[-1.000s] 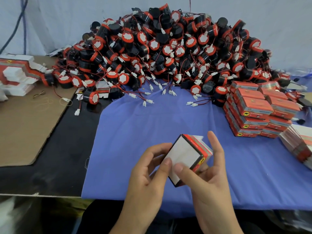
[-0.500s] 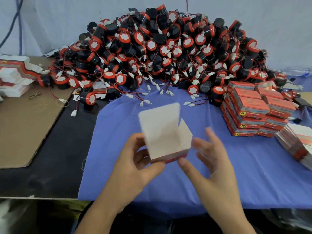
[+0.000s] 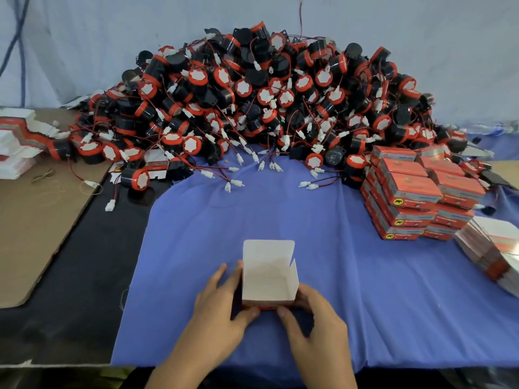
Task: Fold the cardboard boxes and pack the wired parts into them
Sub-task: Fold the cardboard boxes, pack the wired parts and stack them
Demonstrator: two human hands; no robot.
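Head view: cardboard box [image 3: 268,279] stands upright on the blue cloth [image 3: 365,276], near its front edge. Top open, white inside, lid flap up at the back, red strip at the base. Left hand [image 3: 222,313] and right hand [image 3: 314,318] grip its sides, thumbs on the front lower edge. Wired parts [image 3: 266,102] are heaped well behind.

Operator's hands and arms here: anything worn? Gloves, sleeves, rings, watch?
Nothing worn that shows. The left hand and right hand are bare: no gloves, rings or tape. No watch or band at either wrist. Both forearms are uncovered down to the frame's bottom edge, so no sleeve is in view.
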